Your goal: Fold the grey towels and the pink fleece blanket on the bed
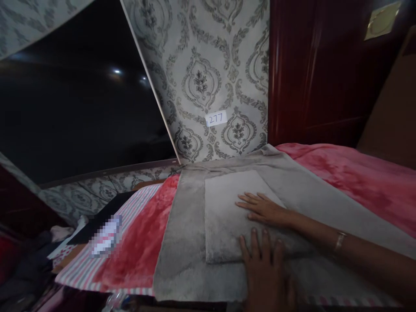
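Note:
A folded grey plush cloth [224, 216] lies as a flat rectangle on a larger spread grey blanket [182, 264]. My right hand [268, 210] reaches in from the right, palm down on the folded cloth, fingers spread and pointing left. A thin bracelet [340, 242] circles that wrist. Coming up from the bottom, my left hand [264, 271] has its fingers apart, fingertips at the cloth's near right part. The cloth's near right corner is hidden behind my hands. Neither hand grips anything.
A red plush blanket [139, 242] and a striped sheet [81, 268] show at left, with a pink blanket [357, 173] at right. A large dark screen [81, 108] leans by the patterned wall [201, 52], which bears a "277" label [216, 118]. Piled clothes [29, 260] lie lower left.

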The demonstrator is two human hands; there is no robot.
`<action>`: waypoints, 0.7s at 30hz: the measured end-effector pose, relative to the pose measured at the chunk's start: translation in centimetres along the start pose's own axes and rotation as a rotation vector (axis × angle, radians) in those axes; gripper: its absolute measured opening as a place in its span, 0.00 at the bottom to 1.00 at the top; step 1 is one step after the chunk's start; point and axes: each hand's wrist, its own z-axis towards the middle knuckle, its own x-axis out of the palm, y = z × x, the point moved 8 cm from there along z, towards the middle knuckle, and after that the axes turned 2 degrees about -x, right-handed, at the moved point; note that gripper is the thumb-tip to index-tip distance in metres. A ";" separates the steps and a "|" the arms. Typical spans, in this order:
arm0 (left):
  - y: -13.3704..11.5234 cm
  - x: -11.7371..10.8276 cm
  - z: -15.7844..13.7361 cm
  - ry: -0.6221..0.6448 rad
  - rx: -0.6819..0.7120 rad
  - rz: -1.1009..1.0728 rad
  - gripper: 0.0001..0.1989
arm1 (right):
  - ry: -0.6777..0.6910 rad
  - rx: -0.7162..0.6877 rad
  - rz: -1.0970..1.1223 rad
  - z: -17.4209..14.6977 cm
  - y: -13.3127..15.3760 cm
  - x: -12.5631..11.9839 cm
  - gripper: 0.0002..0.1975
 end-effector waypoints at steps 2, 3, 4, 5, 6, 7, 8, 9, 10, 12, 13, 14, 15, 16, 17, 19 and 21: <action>-0.5 1.0 -0.1 0.020 0.022 0.035 0.35 | -0.028 0.008 -0.010 1.2 -0.7 -0.1 0.35; -0.4 1.2 -0.2 0.013 0.019 0.047 0.34 | -0.032 0.021 -0.014 1.8 -1.2 -0.1 0.35; -0.3 1.4 -0.3 0.002 0.015 0.055 0.34 | -0.031 0.037 -0.018 2.4 -1.7 -0.2 0.35; -0.2 1.6 -0.5 -0.013 0.014 0.059 0.33 | -0.028 0.050 -0.022 3.0 -2.2 -0.3 0.35; -0.1 1.7 -0.6 -0.034 0.014 0.059 0.32 | -0.024 0.060 -0.026 3.6 -2.7 -0.5 0.35; -0.1 1.8 -0.6 -0.067 0.021 0.056 0.31 | -0.021 0.069 -0.029 4.1 -3.2 -0.6 0.35; -0.2 1.8 -0.6 -0.113 0.025 0.051 0.29 | -0.017 0.079 -0.032 4.7 -3.7 -0.8 0.35; -0.2 1.7 -0.6 -0.175 0.023 0.046 0.28 | -0.015 0.089 -0.035 5.2 -4.2 -1.0 0.35; -0.2 1.7 -0.5 -0.241 0.019 0.045 0.26 | -0.012 0.099 -0.038 5.7 -4.7 -1.2 0.35; -0.4 1.8 -0.6 -0.361 0.010 0.046 0.21 | -0.013 0.120 -0.043 6.7 -5.8 -1.5 0.35; -0.3 2.0 -0.6 -0.406 -0.007 0.047 0.18 | -0.017 0.126 -0.043 7.2 -6.3 -1.6 0.35; -0.3 2.2 -0.6 -0.444 -0.022 0.043 0.15 | -0.024 0.131 -0.041 7.6 -6.8 -1.7 0.36; -0.2 2.4 -0.7 -0.474 -0.028 0.033 0.14 | -0.032 0.136 -0.038 8.0 -7.3 -1.8 0.36; -0.1 2.6 -0.7 -0.496 -0.036 0.019 0.12 | -0.040 0.143 -0.035 8.4 -7.9 -1.9 0.36; -0.1 2.7 -0.8 -0.514 -0.039 0.006 0.11 | -0.048 0.150 -0.034 8.8 -8.4 -1.9 0.36; 0.0 3.1 -0.8 -0.526 -0.043 -0.012 0.10 | -0.061 0.161 -0.036 9.6 -9.4 -2.1 0.36; 0.2 3.3 -0.9 -0.552 -0.059 -0.018 0.08 | -0.071 0.165 -0.041 10.4 -10.3 -2.2 0.36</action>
